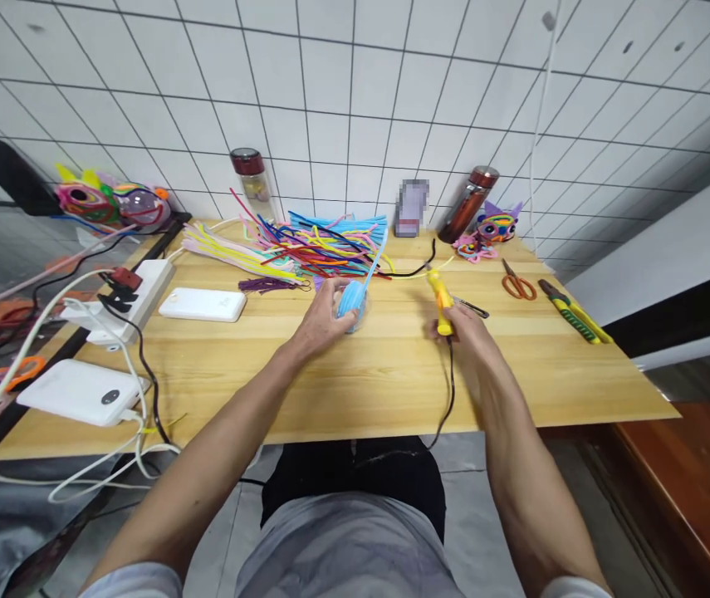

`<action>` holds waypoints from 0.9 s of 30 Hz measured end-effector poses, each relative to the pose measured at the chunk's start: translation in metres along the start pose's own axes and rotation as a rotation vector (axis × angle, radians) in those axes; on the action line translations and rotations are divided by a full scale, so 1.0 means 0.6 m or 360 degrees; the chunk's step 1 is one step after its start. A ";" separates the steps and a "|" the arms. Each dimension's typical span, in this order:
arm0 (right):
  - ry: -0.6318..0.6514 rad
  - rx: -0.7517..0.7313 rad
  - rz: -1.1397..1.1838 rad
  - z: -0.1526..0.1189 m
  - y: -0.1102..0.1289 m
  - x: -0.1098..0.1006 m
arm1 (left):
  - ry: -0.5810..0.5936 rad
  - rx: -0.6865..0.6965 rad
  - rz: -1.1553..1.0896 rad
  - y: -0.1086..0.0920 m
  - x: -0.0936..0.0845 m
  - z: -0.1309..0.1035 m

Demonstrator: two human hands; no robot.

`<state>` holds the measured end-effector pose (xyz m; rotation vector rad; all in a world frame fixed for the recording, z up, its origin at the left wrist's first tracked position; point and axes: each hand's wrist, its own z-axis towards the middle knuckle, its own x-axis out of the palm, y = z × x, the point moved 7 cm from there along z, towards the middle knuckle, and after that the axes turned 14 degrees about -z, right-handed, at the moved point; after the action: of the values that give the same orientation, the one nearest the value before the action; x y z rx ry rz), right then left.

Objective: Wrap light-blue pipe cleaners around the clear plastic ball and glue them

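Note:
My left hand is closed around a small clear round piece with a light-blue pipe cleaner coiled on it. The loose end of the pipe cleaner sticks up toward the back. To the right, my right hand grips a yellow glue gun, its nozzle pointing up and away from me. A black cord runs from the glue gun over the table's front edge. The two hands are apart. Just beyond my right fingers lies a slim dark cutter.
Many coloured pipe cleaners are heaped at the back. Orange-handled scissors and green-yellow pliers lie right. A white power bank, a larger one, a power strip and cables crowd the left. Two bottles stand by the wall.

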<state>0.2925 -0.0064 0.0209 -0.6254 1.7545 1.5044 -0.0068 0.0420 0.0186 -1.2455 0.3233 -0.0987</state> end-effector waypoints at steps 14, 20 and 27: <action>0.0427 -0.0166 0.1005 -0.066 0.066 0.018 | 0.0100 0.0115 -0.0033 0.007 -0.015 -0.021; 0.0626 -0.0346 0.0783 -0.036 0.105 0.024 | 0.0132 0.0213 -0.0046 0.014 -0.023 -0.018; 0.0762 -0.0386 0.0796 -0.021 0.110 0.050 | 0.0169 0.0255 -0.0104 0.020 -0.025 -0.019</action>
<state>0.2214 -0.0029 0.0391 -0.7510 2.2251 2.0589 -0.0256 0.0392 0.0067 -1.0942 0.3595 -0.2431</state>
